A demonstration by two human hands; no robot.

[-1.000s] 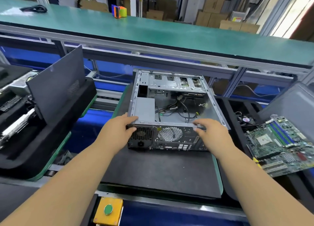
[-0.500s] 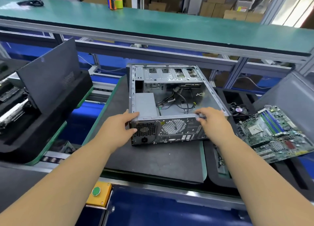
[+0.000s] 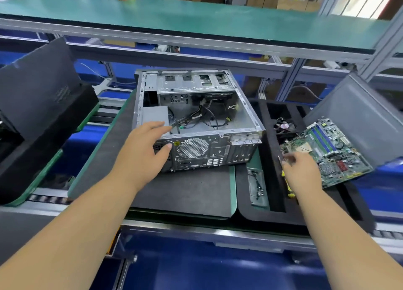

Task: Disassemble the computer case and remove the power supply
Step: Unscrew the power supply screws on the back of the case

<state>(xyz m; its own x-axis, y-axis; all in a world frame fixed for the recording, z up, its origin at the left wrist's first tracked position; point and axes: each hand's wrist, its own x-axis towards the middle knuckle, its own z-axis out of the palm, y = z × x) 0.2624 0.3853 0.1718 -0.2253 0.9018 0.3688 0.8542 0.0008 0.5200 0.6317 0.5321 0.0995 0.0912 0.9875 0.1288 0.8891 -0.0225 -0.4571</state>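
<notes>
The computer case [image 3: 196,124] lies on its side with its open face up, on a dark foam mat [image 3: 185,191] on the worktop. The left hand [image 3: 141,154] grips its near left corner: the fingers curl over the top edge and lie on the grey power supply [image 3: 155,115], which sits inside the case at that corner, while the thumb presses the rear panel just beside the round fan grille [image 3: 193,148]. Loose cables [image 3: 196,117] trail across the case floor just beyond the fingers of this hand.

The right hand [image 3: 301,172] is off the case, well to the right of the left hand, over a black foam tray [image 3: 272,180]. Its fingers are loosely curled and blurred; something thin and dark shows at the fingertips, but whether they pinch it I cannot tell. A green motherboard [image 3: 327,150] leans tilted just beyond and right of this hand, resting against a grey panel [image 3: 357,117]. A small fan [image 3: 284,126] sits in the tray beyond the hand.

Far to the left of the left hand a dark side panel [image 3: 37,87] stands in another foam tray
</notes>
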